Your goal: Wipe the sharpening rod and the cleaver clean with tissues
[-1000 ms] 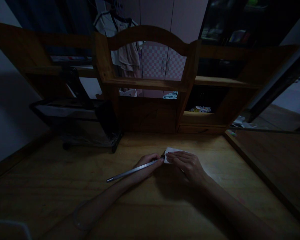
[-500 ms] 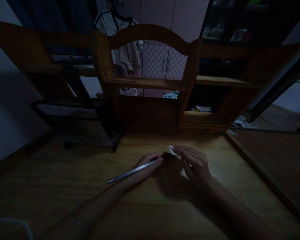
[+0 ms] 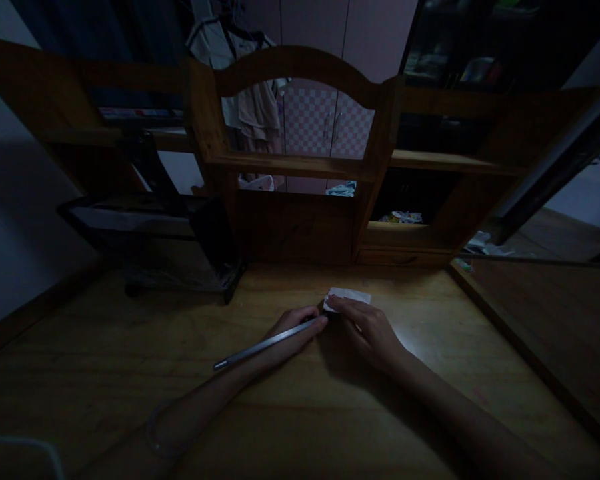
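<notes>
Over desk (image 3: 280,427): left hand (image 3: 299,325) gripping rod (image 3: 260,346); right hand (image 3: 373,330) on tissue (image 3: 354,294).

Silver, white and yellowish brown

Centre: a silver-grey rod (image 3: 265,344), a white sheet (image 3: 354,294). The desk (image 3: 130,347) is yellowish brown with darker grain streaks. Upper centre, pink and pale checks pattern the cupboard doors (image 3: 307,123); upper left, the curtain (image 3: 95,33) seems dark blue, though dimness may mislead.

Surface: wooden tabletop (image 3: 290,413) | rear left: black-framed case (image 3: 165,260) | back edge: wooden shelf unit (image 3: 300,227)
</notes>
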Available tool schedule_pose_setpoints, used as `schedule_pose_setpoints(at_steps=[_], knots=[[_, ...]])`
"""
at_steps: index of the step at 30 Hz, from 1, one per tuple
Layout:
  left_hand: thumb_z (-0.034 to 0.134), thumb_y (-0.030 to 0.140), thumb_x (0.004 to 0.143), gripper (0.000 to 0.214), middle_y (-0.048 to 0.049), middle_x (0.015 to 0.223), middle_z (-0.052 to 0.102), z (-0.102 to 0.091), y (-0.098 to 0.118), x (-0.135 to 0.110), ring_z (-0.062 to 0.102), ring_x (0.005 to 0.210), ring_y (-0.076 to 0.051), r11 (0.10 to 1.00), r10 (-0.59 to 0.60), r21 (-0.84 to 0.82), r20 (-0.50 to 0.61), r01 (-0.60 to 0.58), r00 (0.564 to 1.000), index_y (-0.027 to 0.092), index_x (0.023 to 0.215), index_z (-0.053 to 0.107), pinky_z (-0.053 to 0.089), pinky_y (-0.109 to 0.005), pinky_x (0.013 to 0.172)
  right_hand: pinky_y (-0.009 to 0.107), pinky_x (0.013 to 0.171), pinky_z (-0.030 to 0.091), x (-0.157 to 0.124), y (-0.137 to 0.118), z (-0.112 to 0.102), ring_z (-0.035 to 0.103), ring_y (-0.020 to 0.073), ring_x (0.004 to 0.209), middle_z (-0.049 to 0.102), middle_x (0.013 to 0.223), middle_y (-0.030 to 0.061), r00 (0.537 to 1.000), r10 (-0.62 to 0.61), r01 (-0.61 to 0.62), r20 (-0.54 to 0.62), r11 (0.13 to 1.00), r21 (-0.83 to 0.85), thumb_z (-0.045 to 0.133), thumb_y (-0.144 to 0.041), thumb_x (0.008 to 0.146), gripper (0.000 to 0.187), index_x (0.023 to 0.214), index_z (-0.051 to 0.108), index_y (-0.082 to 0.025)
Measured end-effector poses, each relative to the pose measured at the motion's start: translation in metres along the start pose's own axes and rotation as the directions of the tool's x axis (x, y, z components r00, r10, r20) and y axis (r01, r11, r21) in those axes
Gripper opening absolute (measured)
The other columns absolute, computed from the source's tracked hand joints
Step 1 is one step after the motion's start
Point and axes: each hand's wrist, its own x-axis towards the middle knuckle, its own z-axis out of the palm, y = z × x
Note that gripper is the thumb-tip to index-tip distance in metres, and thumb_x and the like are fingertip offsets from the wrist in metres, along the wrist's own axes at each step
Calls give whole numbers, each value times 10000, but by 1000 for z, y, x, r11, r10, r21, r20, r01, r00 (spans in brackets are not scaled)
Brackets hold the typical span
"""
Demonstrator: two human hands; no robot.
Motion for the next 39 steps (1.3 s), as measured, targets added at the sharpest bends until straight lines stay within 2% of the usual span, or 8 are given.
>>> schedule_pose_setpoints(at_steps=[6, 13, 18, 23, 27, 31, 35, 39], knots=[[508, 546, 878, 374, 42, 625, 469, 1, -5, 1, 394, 501, -80, 998, -49, -32, -2, 49, 999, 179, 826, 560, 258, -188, 438, 410, 1023, 472, -1, -1, -2, 579, 223, 1208, 615, 1315, 96, 999, 10, -8, -33, 998, 61, 415, -132, 940, 439, 1353, 529, -229], [498, 579, 867, 405, 58, 613, 442, 0, -12, 1, 359, 411, -60, 994, -71, -85, 4, 71, 997, 184, 908, 580, 253, -174, 367, 430, 1026, 473, -2, -6, -5, 590, 227, 1198, 633, 1294, 83, 993, -93, 94, -67, 995, 13, 462, -87, 881, 495, 1345, 535, -244], [501, 585, 864, 401, 79, 506, 401, 1, -14, 4, 344, 375, -65, 991, -83, -104, 8, 84, 996, 187, 852, 556, 237, -170, 363, 436, 1024, 473, -4, -6, -7, 645, 221, 1118, 671, 1234, 92, 980, -176, 172, -91, 984, -52, 495, -100, 858, 413, 1237, 608, -216], [499, 605, 858, 425, 69, 533, 426, 1, -12, 4, 362, 386, -68, 990, -106, -95, 4, 106, 994, 184, 837, 548, 233, -170, 356, 430, 1005, 486, -6, -8, -14, 696, 208, 979, 741, 1053, 61, 963, -211, 206, -168, 977, -49, 502, -114, 851, 315, 1105, 661, -211], [478, 619, 863, 444, 62, 571, 436, 1, -9, 2, 362, 398, -71, 989, -126, -73, 11, 126, 992, 182, 875, 551, 240, -176, 366, 425, 978, 503, -7, -6, -21, 701, 209, 922, 743, 1000, 46, 955, -137, 135, -262, 991, -25, 485, -125, 863, 292, 1064, 674, -219], [492, 586, 869, 420, 46, 604, 452, 1, -6, 1, 391, 482, -82, 998, -65, 4, -16, 65, 998, 176, 814, 565, 247, -184, 424, 420, 969, 506, -8, -1, -26, 658, 233, 1064, 709, 1133, 48, 946, 1, -10, -323, 1000, -26, 452, -120, 895, 361, 1170, 647, -250], [485, 568, 874, 406, 37, 632, 480, 0, -1, 0, 420, 546, -100, 996, -46, 70, -26, 47, 999, 178, 815, 582, 274, -197, 472, 410, 985, 495, -4, 2, -27, 613, 224, 1158, 651, 1262, 41, 960, 72, -78, -272, 997, -11, 421, -109, 922, 428, 1281, 579, -279], [493, 549, 873, 385, 31, 638, 492, -1, -1, 0, 429, 561, -106, 998, -27, 64, -26, 29, 999, 178, 804, 569, 291, -199, 486, 413, 1025, 466, -1, 1, -20, 560, 219, 1233, 600, 1336, 62, 987, 43, -43, -154, 999, 5, 419, -98, 922, 465, 1348, 519, -258]])
